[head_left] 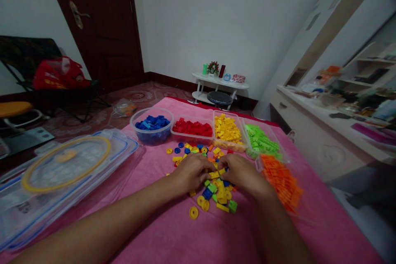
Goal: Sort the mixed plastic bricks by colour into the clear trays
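A loose pile of mixed toy bricks [220, 192] lies on the pink cloth, in yellow, blue, green, orange and red, with round yellow wheel pieces [194, 213] at its near edge. My left hand [192, 171] reaches into the pile from the left, fingers curled and thumb beside a yellow brick [214, 175]. From the right, my right hand [243, 172] bends its fingers down among the bricks, close to the same yellow brick. What either set of fingertips grips is hidden or too small to make out.
Behind the pile stand clear tubs of blue bricks [154, 123], red bricks [193, 128], yellow bricks [228, 128] and green bricks [262, 139]. Orange bricks [281, 183] fill another at right. Large plastic lids [123, 142] lie at left. A white cabinet [309, 132] stands beyond the table.
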`<state>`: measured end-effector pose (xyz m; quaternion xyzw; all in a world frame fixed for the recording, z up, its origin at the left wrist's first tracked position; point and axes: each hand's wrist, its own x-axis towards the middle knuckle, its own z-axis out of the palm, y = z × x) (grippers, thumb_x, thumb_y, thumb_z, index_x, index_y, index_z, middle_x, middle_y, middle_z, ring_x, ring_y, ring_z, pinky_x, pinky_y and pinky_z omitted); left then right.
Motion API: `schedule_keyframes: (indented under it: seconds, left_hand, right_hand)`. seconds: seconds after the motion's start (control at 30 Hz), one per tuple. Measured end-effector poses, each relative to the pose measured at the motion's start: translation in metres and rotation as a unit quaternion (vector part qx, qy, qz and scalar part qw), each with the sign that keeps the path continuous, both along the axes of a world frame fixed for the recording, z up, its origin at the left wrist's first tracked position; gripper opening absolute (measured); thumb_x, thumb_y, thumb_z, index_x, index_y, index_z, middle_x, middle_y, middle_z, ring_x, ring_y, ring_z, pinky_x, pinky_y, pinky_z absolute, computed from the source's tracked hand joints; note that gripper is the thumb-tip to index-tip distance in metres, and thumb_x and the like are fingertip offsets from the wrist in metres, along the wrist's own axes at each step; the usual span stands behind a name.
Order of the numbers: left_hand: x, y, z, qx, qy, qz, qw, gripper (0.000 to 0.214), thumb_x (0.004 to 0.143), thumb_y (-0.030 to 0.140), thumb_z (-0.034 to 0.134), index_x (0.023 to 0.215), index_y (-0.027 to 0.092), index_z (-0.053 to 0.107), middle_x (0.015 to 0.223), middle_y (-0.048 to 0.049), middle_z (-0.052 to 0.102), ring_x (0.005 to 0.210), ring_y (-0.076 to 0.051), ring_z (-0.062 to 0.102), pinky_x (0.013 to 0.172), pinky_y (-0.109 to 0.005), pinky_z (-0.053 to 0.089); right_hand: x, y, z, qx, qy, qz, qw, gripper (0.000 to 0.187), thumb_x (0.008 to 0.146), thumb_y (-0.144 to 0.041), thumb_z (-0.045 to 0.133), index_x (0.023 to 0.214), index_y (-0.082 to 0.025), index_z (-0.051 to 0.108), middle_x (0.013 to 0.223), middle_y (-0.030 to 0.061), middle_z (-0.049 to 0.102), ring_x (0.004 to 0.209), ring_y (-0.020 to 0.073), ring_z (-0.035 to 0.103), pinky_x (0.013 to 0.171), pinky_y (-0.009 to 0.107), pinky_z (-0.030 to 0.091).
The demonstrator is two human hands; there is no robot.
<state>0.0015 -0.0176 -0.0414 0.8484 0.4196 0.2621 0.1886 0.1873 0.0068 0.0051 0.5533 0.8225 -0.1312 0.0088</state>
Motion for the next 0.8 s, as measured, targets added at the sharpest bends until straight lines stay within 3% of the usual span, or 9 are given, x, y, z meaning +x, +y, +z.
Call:
schedule_keyframes:
  seconds: [0.13, 0.23, 0.37, 0.53, 0.8]
  left_hand:
    - [-0.017, 0.013, 0.015, -0.046, -0.099, 0.056, 0.992, 0.019, 0.081, 0.023, 0.056, 0.093, 0.018, 0.07, 0.088, -0.003, 0.07, 0.078, -0.015, 0.061, 0.07, -0.023, 0.042]
    - [-0.037, 0.025, 0.026, -0.06, -0.127, 0.116, 0.983, 0.023, 0.083, 0.03, 0.054, 0.089, 0.015, 0.07, 0.081, -0.0029, 0.07, 0.071, -0.014, 0.06, 0.064, -0.022, 0.042]
    - [-0.055, 0.034, 0.026, -0.04, -0.012, 0.147, 0.988, 0.02, 0.081, 0.029, 0.056, 0.089, 0.018, 0.071, 0.076, -0.0016, 0.07, 0.066, -0.014, 0.059, 0.061, -0.022, 0.039]
    - [-0.052, 0.032, 0.014, 0.051, 0.132, 0.148, 0.979, 0.022, 0.081, 0.023, 0.055, 0.094, 0.024, 0.072, 0.087, -0.0067, 0.067, 0.083, -0.02, 0.06, 0.068, -0.026, 0.041]
    - [-0.05, 0.03, 0.009, 0.039, 0.161, 0.147, 0.975, 0.028, 0.082, 0.019, 0.05, 0.101, 0.025, 0.069, 0.093, -0.0069, 0.063, 0.08, -0.02, 0.061, 0.066, -0.026, 0.042]
  right_hand:
    - [-0.002, 0.002, 0.005, 0.022, 0.002, -0.022, 0.999, 0.01, 0.07, -0.028, 0.063, 0.074, -0.019, 0.065, 0.074, 0.0015, 0.065, 0.066, 0.014, 0.055, 0.053, 0.024, 0.026]
    - [-0.003, 0.001, 0.008, 0.027, 0.008, -0.021, 0.999, 0.008, 0.069, -0.025, 0.063, 0.075, -0.02, 0.064, 0.073, 0.0011, 0.064, 0.064, 0.0137, 0.054, 0.053, 0.024, 0.027]
    - [-0.01, -0.006, 0.004, 0.019, 0.03, 0.036, 0.999, 0.023, 0.065, -0.018, 0.062, 0.087, -0.024, 0.066, 0.083, -0.0007, 0.067, 0.072, 0.0149, 0.058, 0.058, 0.024, 0.029]
    - [-0.02, -0.014, -0.004, 0.003, 0.027, 0.053, 0.998, 0.026, 0.067, -0.018, 0.063, 0.091, -0.024, 0.066, 0.094, 0.0019, 0.068, 0.086, 0.0197, 0.061, 0.066, 0.025, 0.034]
    - [-0.025, -0.015, -0.003, 0.0, 0.023, 0.032, 0.999, 0.023, 0.07, -0.022, 0.064, 0.092, -0.023, 0.068, 0.097, 0.0044, 0.069, 0.09, 0.0213, 0.062, 0.069, 0.027, 0.037]
